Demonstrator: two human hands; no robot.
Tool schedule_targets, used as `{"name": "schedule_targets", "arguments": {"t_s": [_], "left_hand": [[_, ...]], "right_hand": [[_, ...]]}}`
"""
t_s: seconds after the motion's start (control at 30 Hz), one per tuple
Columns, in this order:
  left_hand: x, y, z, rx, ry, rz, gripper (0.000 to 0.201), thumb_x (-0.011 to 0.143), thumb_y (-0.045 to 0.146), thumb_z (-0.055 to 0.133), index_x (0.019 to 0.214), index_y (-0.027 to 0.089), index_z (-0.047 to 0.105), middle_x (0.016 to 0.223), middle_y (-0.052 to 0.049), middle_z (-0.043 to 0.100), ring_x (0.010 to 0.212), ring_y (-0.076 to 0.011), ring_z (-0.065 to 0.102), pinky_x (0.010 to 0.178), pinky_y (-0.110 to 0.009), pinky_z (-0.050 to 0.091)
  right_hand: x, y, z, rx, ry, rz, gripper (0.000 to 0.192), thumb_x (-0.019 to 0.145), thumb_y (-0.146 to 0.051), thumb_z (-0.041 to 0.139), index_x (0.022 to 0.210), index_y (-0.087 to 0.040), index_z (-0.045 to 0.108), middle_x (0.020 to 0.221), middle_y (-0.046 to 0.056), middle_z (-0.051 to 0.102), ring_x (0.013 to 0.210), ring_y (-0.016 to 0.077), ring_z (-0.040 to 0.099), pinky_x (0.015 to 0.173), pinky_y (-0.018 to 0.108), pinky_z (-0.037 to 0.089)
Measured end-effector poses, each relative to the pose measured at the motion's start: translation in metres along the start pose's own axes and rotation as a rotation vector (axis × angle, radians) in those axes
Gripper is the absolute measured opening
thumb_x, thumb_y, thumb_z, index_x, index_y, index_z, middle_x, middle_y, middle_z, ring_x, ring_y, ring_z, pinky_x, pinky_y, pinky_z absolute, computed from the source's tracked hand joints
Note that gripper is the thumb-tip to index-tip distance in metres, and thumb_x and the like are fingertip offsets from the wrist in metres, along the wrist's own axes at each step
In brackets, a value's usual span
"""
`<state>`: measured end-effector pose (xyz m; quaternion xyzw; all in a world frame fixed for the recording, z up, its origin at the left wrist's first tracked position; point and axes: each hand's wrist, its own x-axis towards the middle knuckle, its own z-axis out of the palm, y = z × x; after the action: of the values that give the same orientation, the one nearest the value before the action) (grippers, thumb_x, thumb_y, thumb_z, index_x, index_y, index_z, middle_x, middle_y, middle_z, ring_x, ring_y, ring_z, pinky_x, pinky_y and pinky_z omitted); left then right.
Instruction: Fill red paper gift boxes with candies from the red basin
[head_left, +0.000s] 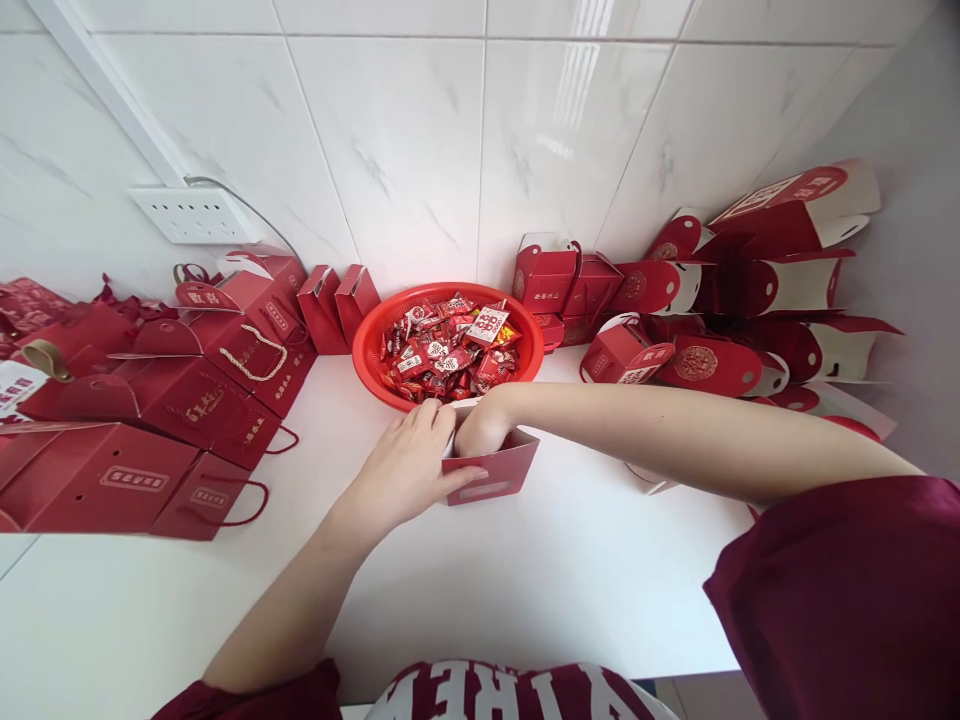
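- Red box (504,474): open-topped, frame centre, beneath both hands.
- Left hand (416,455): fingers and thumb clasp the box's left end.
- Right hand (484,428): lowered inside; its grip is hidden, cannot be told.
- Red basket (363,352): just above, upper centre.

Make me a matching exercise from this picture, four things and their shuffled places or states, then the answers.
Things
1. round red plastic basket
2. person's right hand
3. white rectangular socket panel
4. person's left hand

Places or states
A. partly hidden inside an open red cardboard box
B. on the white tiled wall
C. thumb against that box's near side
D. filled with small, mostly red wrapped packets

Pairs: 1-D, 2-A, 3-B, 4-C
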<state>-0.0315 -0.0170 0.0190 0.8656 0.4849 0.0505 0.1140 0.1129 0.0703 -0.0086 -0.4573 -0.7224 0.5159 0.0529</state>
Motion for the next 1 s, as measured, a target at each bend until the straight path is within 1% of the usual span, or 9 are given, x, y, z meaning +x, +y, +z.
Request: {"name": "schedule_targets", "arguments": {"t_s": [0.1, 0.27, 0.33, 0.47, 0.53, 0.63, 0.73, 0.9, 1.0], "left_hand": [[-0.004, -0.012, -0.003, -0.05, -0.043, 0.039, 0.038, 0.087, 0.054, 0.058, 0.104, 0.02, 0.053, 0.104, -0.006, 0.056, 0.084, -0.0233, 0.058, 0.068, -0.034, 0.045], [-0.011, -0.022, -0.011, -0.108, -0.062, 0.054, 0.043, 0.085, 0.05, 0.063, 0.118, 0.025, 0.054, 0.11, -0.006, 0.057, 0.091, -0.0242, 0.06, 0.074, -0.034, 0.047], [-0.012, -0.02, -0.013, -0.116, -0.057, 0.065, 0.044, 0.084, 0.049, 0.064, 0.12, 0.026, 0.054, 0.115, -0.007, 0.057, 0.095, -0.0253, 0.06, 0.077, -0.035, 0.048], [-0.014, -0.011, -0.017, -0.15, -0.061, 0.119, 0.045, 0.087, 0.048, 0.062, 0.127, 0.031, 0.052, 0.128, -0.006, 0.053, 0.108, -0.0263, 0.059, 0.086, -0.036, 0.049], [-0.016, -0.008, -0.021, -0.183, -0.071, 0.138, 0.042, 0.089, 0.049, 0.059, 0.128, 0.035, 0.053, 0.136, -0.003, 0.049, 0.114, -0.0253, 0.057, 0.088, -0.034, 0.05], [-0.02, -0.008, -0.033, -0.21, -0.052, 0.15, 0.036, 0.092, 0.049, 0.053, 0.126, 0.037, 0.056, 0.144, 0.001, 0.043, 0.12, -0.0231, 0.055, 0.094, -0.032, 0.048], [-0.02, -0.02, -0.049, -0.165, 0.073, 0.092, 0.035, 0.094, 0.047, 0.049, 0.126, 0.034, 0.056, 0.142, 0.0, 0.048, 0.122, -0.0233, 0.054, 0.101, -0.034, 0.044], [0.016, -0.067, -0.06, -0.164, 0.404, -0.154, 0.026, 0.094, 0.038, 0.048, 0.114, 0.028, 0.062, 0.122, -0.001, 0.065, 0.109, -0.0228, 0.062, 0.097, -0.035, 0.047], [0.058, -0.097, -0.042, -0.203, 0.408, -0.231, 0.023, 0.091, 0.027, 0.048, 0.107, 0.022, 0.063, 0.114, -0.004, 0.069, 0.105, -0.0199, 0.064, 0.098, -0.032, 0.047]], "right_hand": [[-0.005, -0.013, -0.012, -0.029, -0.109, 0.05, 0.023, 0.065, -0.034, 0.078, 0.082, -0.019, 0.073, 0.065, -0.002, 0.061, 0.06, 0.0162, 0.061, 0.057, 0.029, 0.05], [-0.031, -0.04, -0.033, -0.258, -0.534, 0.056, 0.014, 0.065, -0.03, 0.08, 0.073, -0.019, 0.075, 0.06, -0.002, 0.062, 0.053, 0.0144, 0.058, 0.052, 0.028, 0.046], [-0.047, -0.051, -0.042, -0.263, -0.542, -0.025, 0.016, 0.073, -0.033, 0.074, 0.068, -0.018, 0.075, 0.06, -0.001, 0.064, 0.052, 0.0133, 0.058, 0.054, 0.027, 0.048], [-0.084, -0.064, -0.063, -0.073, -0.335, -0.298, 0.014, 0.073, -0.031, 0.075, 0.078, -0.018, 0.078, 0.078, 0.002, 0.074, 0.074, 0.0167, 0.069, 0.068, 0.026, 0.053], [-0.102, -0.062, -0.072, -0.083, -0.207, -0.44, 0.014, 0.077, -0.029, 0.073, 0.087, -0.021, 0.078, 0.088, 0.001, 0.076, 0.084, 0.0167, 0.07, 0.075, 0.025, 0.053], [-0.123, -0.046, -0.08, -0.106, -0.01, -0.569, 0.021, 0.087, -0.031, 0.064, 0.104, -0.024, 0.075, 0.105, 0.0, 0.074, 0.098, 0.0168, 0.068, 0.084, 0.026, 0.053], [-0.131, -0.016, -0.081, 0.015, 0.151, -0.581, 0.03, 0.093, -0.036, 0.058, 0.117, -0.024, 0.07, 0.114, 0.003, 0.072, 0.107, 0.0187, 0.066, 0.092, 0.031, 0.052], [-0.1, 0.038, -0.079, 0.208, 0.454, -0.52, 0.032, 0.094, -0.043, 0.056, 0.109, -0.019, 0.069, 0.1, 0.007, 0.074, 0.093, 0.0205, 0.07, 0.088, 0.037, 0.054], [-0.061, 0.055, -0.074, 0.151, 0.577, -0.426, 0.029, 0.093, -0.041, 0.055, 0.098, -0.017, 0.069, 0.095, 0.008, 0.074, 0.091, 0.0217, 0.07, 0.086, 0.036, 0.053]]}}
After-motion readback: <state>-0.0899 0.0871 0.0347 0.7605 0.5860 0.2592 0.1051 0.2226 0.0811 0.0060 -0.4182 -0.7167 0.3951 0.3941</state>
